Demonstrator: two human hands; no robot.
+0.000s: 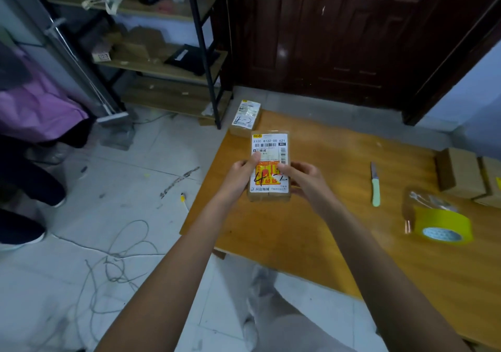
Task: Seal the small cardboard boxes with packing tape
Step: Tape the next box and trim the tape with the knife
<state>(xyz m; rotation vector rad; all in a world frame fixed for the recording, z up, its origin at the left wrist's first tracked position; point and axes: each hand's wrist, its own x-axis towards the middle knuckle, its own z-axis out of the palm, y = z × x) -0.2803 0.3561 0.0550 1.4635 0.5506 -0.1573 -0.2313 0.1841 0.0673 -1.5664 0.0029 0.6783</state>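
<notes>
Box (269,166) with a shipping label on top, held up over the desk's (311,229) left part by both hands, one on each side. Left hand (241,178) grips the box's left edge, thumb lying on the label, other fingers curled under out of sight. Right hand (303,181) grips the right edge the same way, thumb tip on the label's yellow-and-red part. Label has barcodes, printed numbers and a black handwritten mark; clear shiny tape seems to cover the top. Cannot tell whether the box touches the desk or is lifted just above it. Second labelled box (246,118) sits at the desk's far left corner, just beyond the held one, also with a handwritten mark. Knife (375,185) with a pale green handle lies flat on the desk to the right of the hands, blade pointing to the far edge. Yellow tape roll (442,224) lies near the desk's right edge, closer than the knife, with a clear tape roll (425,201) touching it on its far side. Plain cardboard boxes (461,172) stand at the right edge, beyond the rolls. Off the desk: tiled floor (108,189) with a loose cord (116,265), a metal shelf (168,64) with cardboard scraps at far left, a dark wooden door (339,31) behind the desk, another person's legs (24,189) at the left border.
</notes>
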